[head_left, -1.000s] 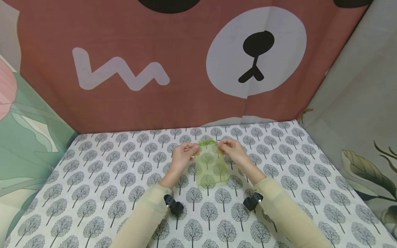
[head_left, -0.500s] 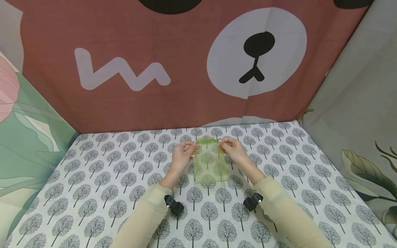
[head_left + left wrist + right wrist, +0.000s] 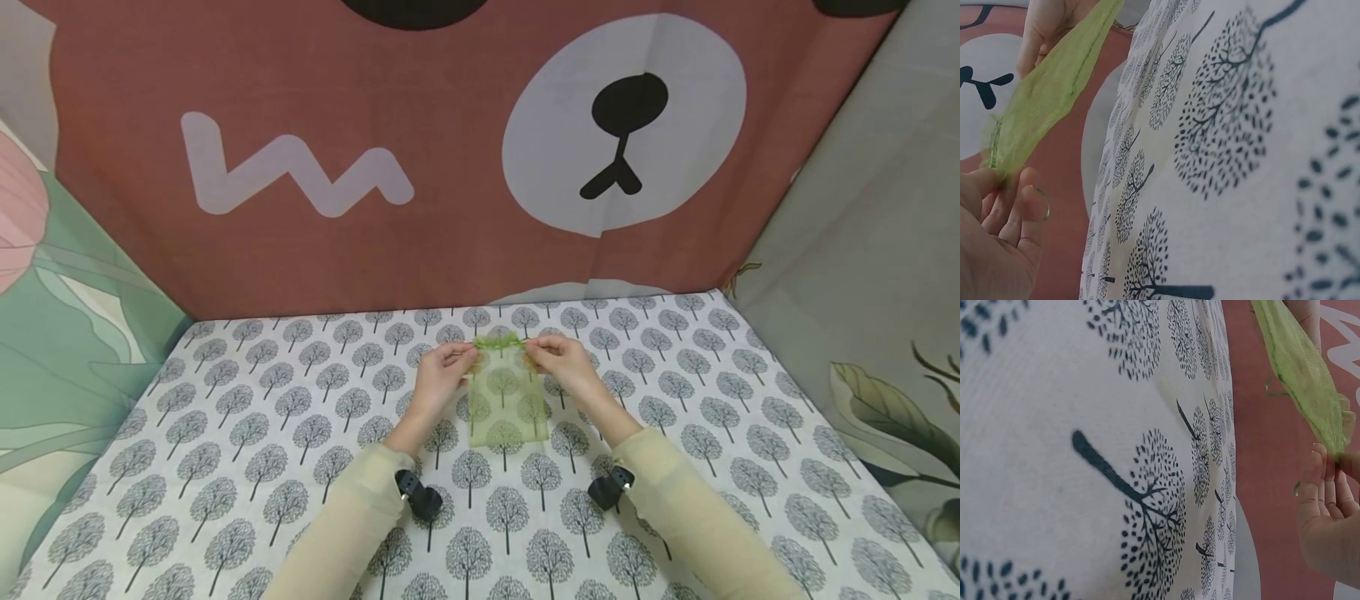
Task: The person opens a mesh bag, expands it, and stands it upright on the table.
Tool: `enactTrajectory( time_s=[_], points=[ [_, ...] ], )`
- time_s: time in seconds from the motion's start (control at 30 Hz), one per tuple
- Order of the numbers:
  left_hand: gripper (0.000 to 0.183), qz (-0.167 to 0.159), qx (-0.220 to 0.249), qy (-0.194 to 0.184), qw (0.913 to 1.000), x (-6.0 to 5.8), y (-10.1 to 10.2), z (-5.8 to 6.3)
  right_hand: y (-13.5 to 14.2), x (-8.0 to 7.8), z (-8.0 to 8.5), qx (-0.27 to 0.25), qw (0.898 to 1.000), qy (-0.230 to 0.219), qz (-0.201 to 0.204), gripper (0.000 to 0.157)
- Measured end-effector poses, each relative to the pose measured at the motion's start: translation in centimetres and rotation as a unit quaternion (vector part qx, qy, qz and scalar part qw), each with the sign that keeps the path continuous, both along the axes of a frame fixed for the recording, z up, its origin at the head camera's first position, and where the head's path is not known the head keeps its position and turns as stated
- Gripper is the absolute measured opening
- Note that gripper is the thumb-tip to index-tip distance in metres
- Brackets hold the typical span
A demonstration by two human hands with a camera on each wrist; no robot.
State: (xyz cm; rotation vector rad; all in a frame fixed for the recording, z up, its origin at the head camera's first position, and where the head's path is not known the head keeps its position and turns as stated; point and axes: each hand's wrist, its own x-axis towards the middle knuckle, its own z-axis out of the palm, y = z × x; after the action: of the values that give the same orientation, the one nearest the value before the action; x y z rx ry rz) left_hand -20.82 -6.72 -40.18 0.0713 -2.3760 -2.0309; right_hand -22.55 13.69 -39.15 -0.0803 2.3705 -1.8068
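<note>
A sheer light-green organza drawstring pouch (image 3: 510, 396) hangs between both hands, its ruffled top away from the person. My left hand (image 3: 442, 373) pinches its upper left corner between thumb and fingers. At the opposite upper corner, my right hand (image 3: 564, 364) does the same. The pouch looks flat, and the printed cloth shows through it. In the left wrist view, a thin green cord (image 3: 1045, 205) loops out past the left fingertips. Another bit of cord (image 3: 1296, 489) shows by the right fingers in the right wrist view.
A white cloth with dark tree prints (image 3: 315, 500) covers the table. Behind it hangs a reddish-brown curtain (image 3: 420, 250) with a bear face. Patterned curtains stand at the left (image 3: 90, 333) and right (image 3: 847, 275). Each wrist bears a small black camera (image 3: 422, 497).
The pouch's top edge was bunched, spread flatter half a second ago, and is bunched again now. Both hands stay at its upper corners, shifting only slightly.
</note>
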Motion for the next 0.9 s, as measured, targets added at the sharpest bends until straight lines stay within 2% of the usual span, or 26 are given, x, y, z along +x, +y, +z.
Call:
enactTrajectory(
  time_s=[0.37, 0.6, 0.9],
  points=[
    [0.022, 0.001, -0.011, 0.004, 0.9999, -0.01, 0.23, -0.08, -0.25, 0.02, 0.08, 0.006, 1.000, -0.005, -0.011, 0.027],
    [0.023, 0.004, 0.012, -0.018, 0.9998, 0.02, 0.12, -0.06, -0.41, 0.03, 0.35, 0.008, 1.000, -0.006, -0.012, 0.026],
    [0.025, 0.010, 0.040, -0.023, 0.9989, -0.02, 0.11, 0.09, -0.55, 0.10, 0.58, -0.004, 1.000, -0.010, -0.020, 0.025]
  ],
)
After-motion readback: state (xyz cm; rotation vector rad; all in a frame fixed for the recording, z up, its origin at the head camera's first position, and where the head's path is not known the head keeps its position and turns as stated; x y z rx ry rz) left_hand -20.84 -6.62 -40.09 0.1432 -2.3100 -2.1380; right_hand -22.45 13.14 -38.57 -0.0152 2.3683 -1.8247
